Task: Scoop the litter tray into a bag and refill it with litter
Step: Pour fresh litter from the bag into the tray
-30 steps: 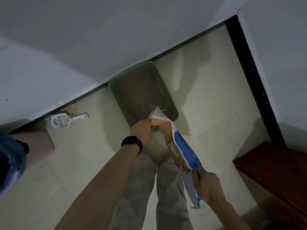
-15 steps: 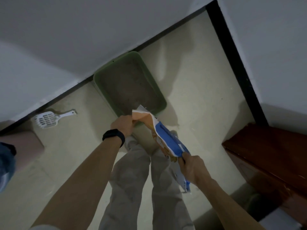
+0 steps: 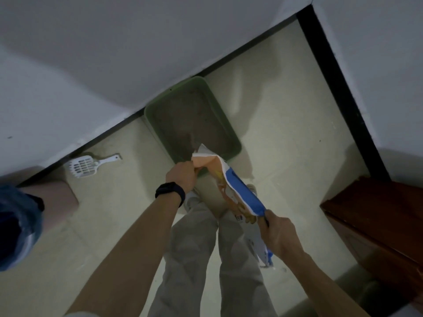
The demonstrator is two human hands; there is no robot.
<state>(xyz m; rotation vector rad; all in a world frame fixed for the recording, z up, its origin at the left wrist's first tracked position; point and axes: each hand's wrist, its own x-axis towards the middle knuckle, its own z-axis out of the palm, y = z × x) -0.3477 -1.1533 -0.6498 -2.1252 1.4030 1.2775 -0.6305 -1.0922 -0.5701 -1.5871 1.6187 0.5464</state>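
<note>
A green litter tray (image 3: 229,124) with grey-brown litter inside lies on the pale floor against the wall. Over its near corner I hold an orange, white and blue litter bag (image 3: 238,191), tilted with its open mouth toward the tray. My left hand (image 3: 182,176), a black band on the wrist, grips the bag's open top edge. My right hand (image 3: 279,234) grips the bag's lower end, raised behind. A small heap of litter lies in the tray just beyond the bag's mouth.
A white slotted scoop (image 3: 84,165) lies on the floor by the wall at left. A blue bag (image 3: 16,227) hangs at the far left edge. A dark wooden cabinet (image 3: 377,225) stands at right. My legs (image 3: 206,259) are below the bag.
The bag stays tilted at the tray in both hands. My view has shifted, so the tray and scoop sit differently in frame. My right hand has drawn the bag's lower end back a little.
</note>
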